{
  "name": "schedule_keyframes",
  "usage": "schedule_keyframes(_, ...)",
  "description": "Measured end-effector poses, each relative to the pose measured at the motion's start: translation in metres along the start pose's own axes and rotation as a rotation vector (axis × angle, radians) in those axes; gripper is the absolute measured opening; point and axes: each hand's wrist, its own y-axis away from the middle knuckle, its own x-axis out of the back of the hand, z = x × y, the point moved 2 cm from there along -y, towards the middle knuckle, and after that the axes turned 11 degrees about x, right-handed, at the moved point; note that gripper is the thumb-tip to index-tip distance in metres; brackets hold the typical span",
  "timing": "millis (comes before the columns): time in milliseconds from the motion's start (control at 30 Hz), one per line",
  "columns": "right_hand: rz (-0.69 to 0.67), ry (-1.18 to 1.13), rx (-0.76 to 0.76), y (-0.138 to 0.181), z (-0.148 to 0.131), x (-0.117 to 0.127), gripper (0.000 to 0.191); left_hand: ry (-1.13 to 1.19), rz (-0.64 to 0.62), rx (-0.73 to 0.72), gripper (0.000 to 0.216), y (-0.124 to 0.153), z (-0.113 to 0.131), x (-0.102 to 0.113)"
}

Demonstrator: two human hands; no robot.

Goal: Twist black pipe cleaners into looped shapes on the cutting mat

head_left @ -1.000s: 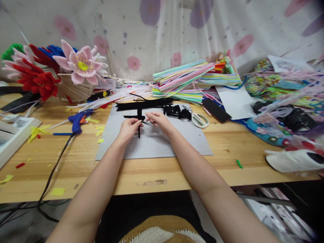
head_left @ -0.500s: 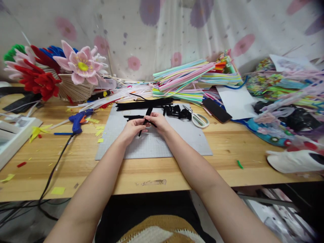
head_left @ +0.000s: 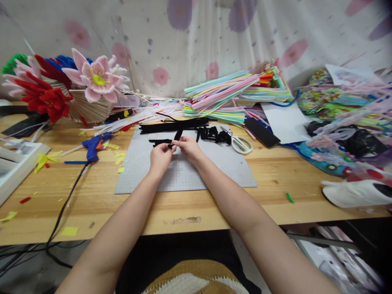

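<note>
The left hand (head_left: pixel 161 155) and right hand (head_left: pixel 190 148) pinched a black pipe cleaner (head_left: pixel 178 134) over the grey mat (head_left: pixel 226 167). Just beyond lay a bundle of black stems (head_left: pixel 174 125), with scissors (head_left: pixel 241 144) to the right and a glue gun (head_left: pixel 94 143) to the left. The held piece was short, fuzzy and tilted.

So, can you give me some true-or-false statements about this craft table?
1. The left hand and right hand both pinch a black pipe cleaner over the grey cutting mat. True.
2. The scissors are in the right hand. False: they lie on the mat, right of the hands.
3. The blue glue gun lies on the wooden table, left of the mat. True.
4. The pink flower lies on the mat. False: it stands at the back left.
</note>
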Motion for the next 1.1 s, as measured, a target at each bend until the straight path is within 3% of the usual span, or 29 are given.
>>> schedule_keyframes(167,-0.082,-0.066,-0.002,0.002,-0.003,0.000,0.043,0.182,-0.088,0.159,0.019,0.005,0.010,0.001)
schedule_keyframes(333,-0.165,-0.109,-0.005,0.005,-0.005,-0.001,0.036,0.294,-0.216,0.354,0.003,0.009,0.018,0.003)
schedule_keyframes(533,-0.180,-0.259,-0.054,0.008,-0.007,-0.004,0.029,0.469,-0.395,0.603,0.020,0.012,0.023,0.004)
schedule_keyframes(700,-0.172,-0.273,-0.050,0.008,-0.007,-0.005,0.025,0.560,-0.467,0.744,0.023,0.012,0.020,0.003)
schedule_keyframes(767,-0.152,-0.274,-0.039,0.007,-0.006,-0.004,0.028,0.503,-0.437,0.673,0.022,0.009,0.017,0.002)
schedule_keyframes(833,-0.092,-0.267,-0.020,0.006,-0.006,-0.003,0.032,0.340,-0.316,0.502,0.022,0.005,0.014,0.003)
schedule_keyframes(1000,0.081,-0.168,-0.044,0.003,-0.004,0.000,0.039,-0.294,0.240,-0.193,0.025,0.009,0.018,0.011)
schedule_keyframes(1100,0.129,-0.148,-0.048,0.004,-0.004,0.000,0.039,-0.533,0.310,-0.496,0.018,0.018,0.022,0.009)
